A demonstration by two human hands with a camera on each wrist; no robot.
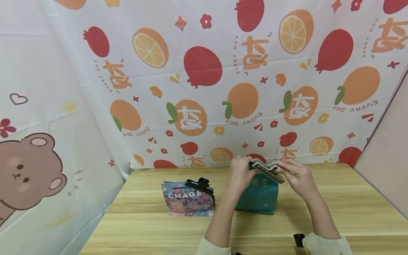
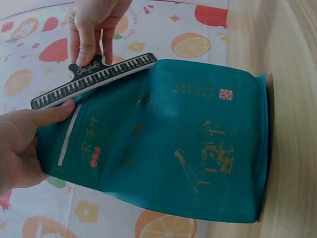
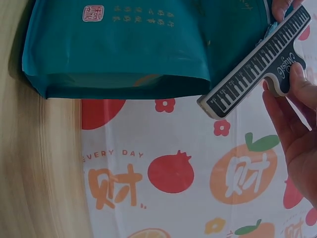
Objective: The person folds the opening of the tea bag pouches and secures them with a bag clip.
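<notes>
A teal tea bag [image 1: 259, 198] with gold lettering stands on the table. My left hand [image 1: 239, 174] pinches its top edge, with the thumb lying on the front in the left wrist view. In my right hand [image 1: 297, 176] is a clip [image 1: 267, 170] printed with piano keys and the word "Music". Thumb and fingers pinch its handle [image 3: 285, 74]. The clip lies slantwise along the bag's upper edge, close to my left thumb [image 2: 59, 113]. Whether its jaws grip the bag, I cannot tell.
Left of the teal bag stands a colourful CHAGEE bag [image 1: 188, 203] with a black clip [image 1: 200, 186] on its top. The wooden table [image 1: 140, 226] ends at a fruit-patterned cloth [image 1: 204, 117] behind. A dark object [image 1: 299, 240] is beside my right sleeve.
</notes>
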